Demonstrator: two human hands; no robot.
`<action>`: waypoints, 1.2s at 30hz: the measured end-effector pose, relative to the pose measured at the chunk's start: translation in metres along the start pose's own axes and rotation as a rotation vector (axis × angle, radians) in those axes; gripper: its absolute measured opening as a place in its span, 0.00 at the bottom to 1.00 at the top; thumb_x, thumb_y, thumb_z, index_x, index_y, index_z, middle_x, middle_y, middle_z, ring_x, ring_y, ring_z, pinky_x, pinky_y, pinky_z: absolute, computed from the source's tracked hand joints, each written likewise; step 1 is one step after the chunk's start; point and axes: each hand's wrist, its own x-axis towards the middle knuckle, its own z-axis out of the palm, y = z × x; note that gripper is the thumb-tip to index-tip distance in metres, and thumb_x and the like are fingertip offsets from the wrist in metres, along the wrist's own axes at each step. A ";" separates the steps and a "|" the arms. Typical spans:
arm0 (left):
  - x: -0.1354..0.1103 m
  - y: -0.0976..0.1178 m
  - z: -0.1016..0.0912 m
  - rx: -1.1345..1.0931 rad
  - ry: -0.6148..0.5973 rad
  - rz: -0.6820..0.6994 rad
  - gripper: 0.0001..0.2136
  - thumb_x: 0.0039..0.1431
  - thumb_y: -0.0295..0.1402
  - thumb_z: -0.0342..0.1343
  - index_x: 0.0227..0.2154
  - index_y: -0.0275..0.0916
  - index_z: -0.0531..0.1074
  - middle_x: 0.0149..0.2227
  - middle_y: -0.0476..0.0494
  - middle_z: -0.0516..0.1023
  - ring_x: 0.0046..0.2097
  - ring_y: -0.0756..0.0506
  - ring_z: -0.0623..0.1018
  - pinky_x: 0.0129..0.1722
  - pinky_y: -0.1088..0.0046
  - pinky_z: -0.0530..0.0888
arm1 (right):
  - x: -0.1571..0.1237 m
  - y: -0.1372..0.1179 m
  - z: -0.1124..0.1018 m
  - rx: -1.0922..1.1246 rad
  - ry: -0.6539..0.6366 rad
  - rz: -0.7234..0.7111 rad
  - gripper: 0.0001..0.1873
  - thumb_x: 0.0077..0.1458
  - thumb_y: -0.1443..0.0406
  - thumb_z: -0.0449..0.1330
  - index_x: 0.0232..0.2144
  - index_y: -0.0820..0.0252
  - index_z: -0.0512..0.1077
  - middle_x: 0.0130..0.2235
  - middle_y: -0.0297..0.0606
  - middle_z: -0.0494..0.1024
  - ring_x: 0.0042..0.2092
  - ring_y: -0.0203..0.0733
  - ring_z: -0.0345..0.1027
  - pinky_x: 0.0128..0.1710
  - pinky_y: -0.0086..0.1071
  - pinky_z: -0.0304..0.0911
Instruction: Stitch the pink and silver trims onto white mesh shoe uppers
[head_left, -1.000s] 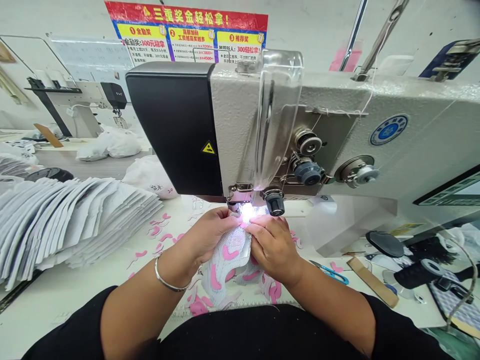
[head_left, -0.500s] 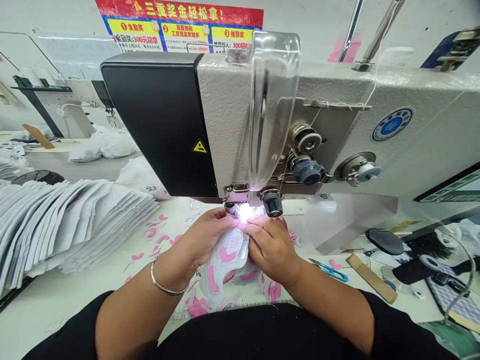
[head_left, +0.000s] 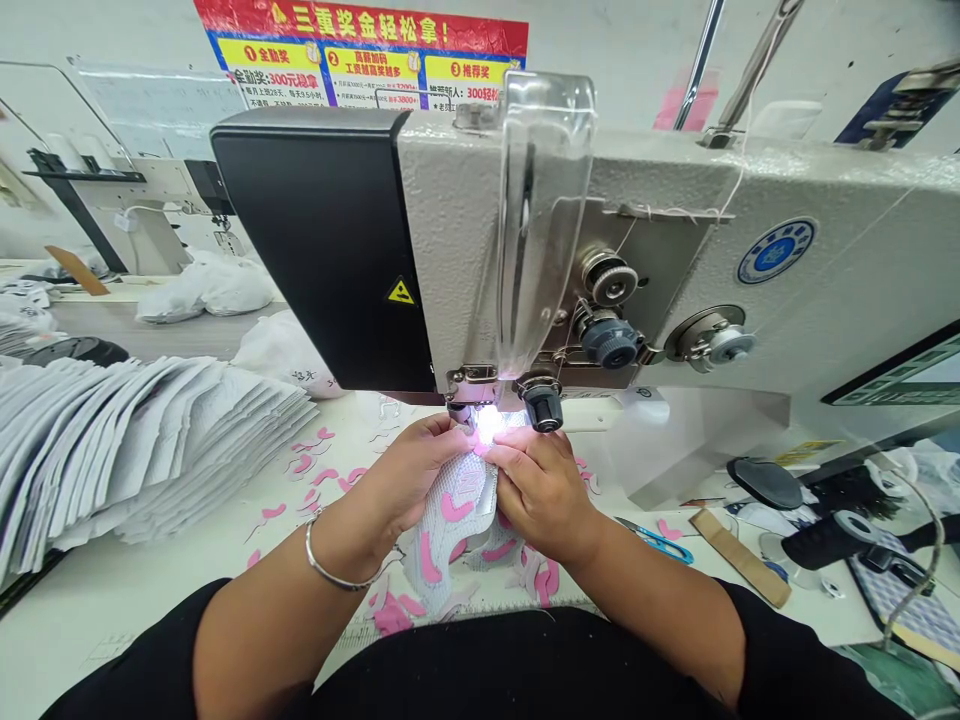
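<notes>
A white mesh shoe-upper piece with pink patches lies under the lit needle area of the grey sewing machine. My left hand grips its left edge with fingers curled, a silver bracelet on the wrist. On the right edge my right hand presses with fingertips pinched close to the presser foot. Both hands meet just below the machine's light. The needle itself is hidden by glare.
A tall fanned stack of white cut pieces fills the left of the table. Loose pink cut-outs lie scattered near it. Blue-handled snips and a brown strip rest to the right. White bags sit behind.
My head view has shifted slightly. Both hands stay on the shoe piece at the needle, with almost no visible movement.
</notes>
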 end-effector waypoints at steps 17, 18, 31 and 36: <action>0.000 0.002 0.001 -0.040 -0.038 0.014 0.03 0.47 0.26 0.63 0.27 0.38 0.78 0.25 0.48 0.76 0.28 0.48 0.75 0.30 0.72 0.73 | 0.003 0.003 0.000 -0.024 -0.004 0.027 0.12 0.60 0.71 0.55 0.44 0.55 0.74 0.42 0.37 0.79 0.45 0.41 0.70 0.48 0.39 0.58; 0.000 0.001 0.001 -0.039 -0.043 0.005 0.03 0.47 0.26 0.63 0.27 0.38 0.78 0.25 0.48 0.77 0.28 0.47 0.75 0.31 0.72 0.73 | 0.003 0.003 0.001 -0.023 -0.002 0.026 0.12 0.60 0.71 0.55 0.43 0.55 0.74 0.42 0.37 0.79 0.45 0.41 0.70 0.48 0.39 0.58; 0.000 -0.008 -0.020 -0.057 -0.023 -0.037 0.05 0.49 0.29 0.66 0.29 0.37 0.75 0.28 0.48 0.77 0.29 0.48 0.76 0.30 0.74 0.73 | 0.004 0.005 0.003 -0.055 -0.067 0.076 0.13 0.61 0.67 0.56 0.47 0.55 0.74 0.41 0.39 0.78 0.50 0.45 0.68 0.54 0.41 0.57; -0.019 -0.013 -0.039 -0.024 -0.259 -0.173 0.12 0.54 0.33 0.65 0.42 0.38 0.77 0.35 0.41 0.80 0.34 0.44 0.79 0.34 0.70 0.76 | 0.006 0.004 -0.001 -0.056 -0.133 0.087 0.13 0.61 0.66 0.56 0.48 0.55 0.74 0.43 0.39 0.77 0.50 0.45 0.67 0.55 0.42 0.57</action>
